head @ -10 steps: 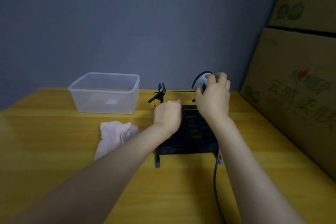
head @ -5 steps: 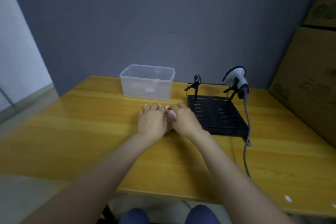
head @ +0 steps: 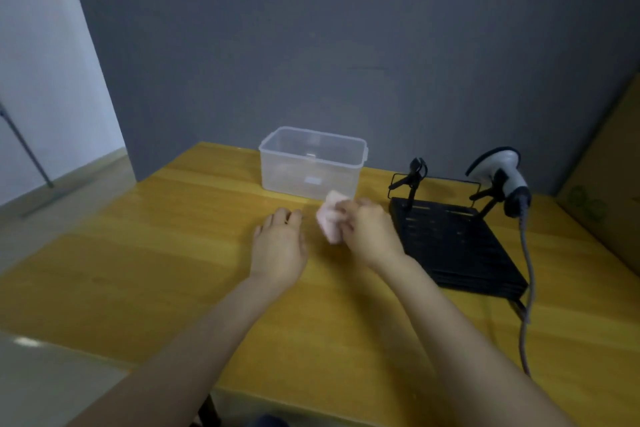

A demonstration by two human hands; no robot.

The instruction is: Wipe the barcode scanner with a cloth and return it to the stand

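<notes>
Our right hand (head: 369, 230) has its grip closed on the pink cloth (head: 330, 218), which is bunched up and sticks out past our fingers toward the left, held just above the yellow wooden surface (head: 145, 253). Our left hand (head: 278, 246) is beside it, a little apart from the cloth, palm down with the fingers loosely spread and nothing in its grip; we cannot tell whether it rests on the surface or hangs just over it. We see the scanner (head: 504, 180), grey and white with a dark hood, sitting at the far right corner of the black stand (head: 453, 246), propped on the right-hand support with its head up and turned toward the left. Its grey cable (head: 526, 274) drops from the handle, runs down along the right edge of the stand and on toward the near edge of the surface. A second small black support (head: 414, 177) stands empty at the far left corner of the stand. Behind the cloth, near the grey wall, we have a clear plastic box (head: 311, 163) with no lid. A cardboard carton (head: 609, 191) leans in at the right.
</notes>
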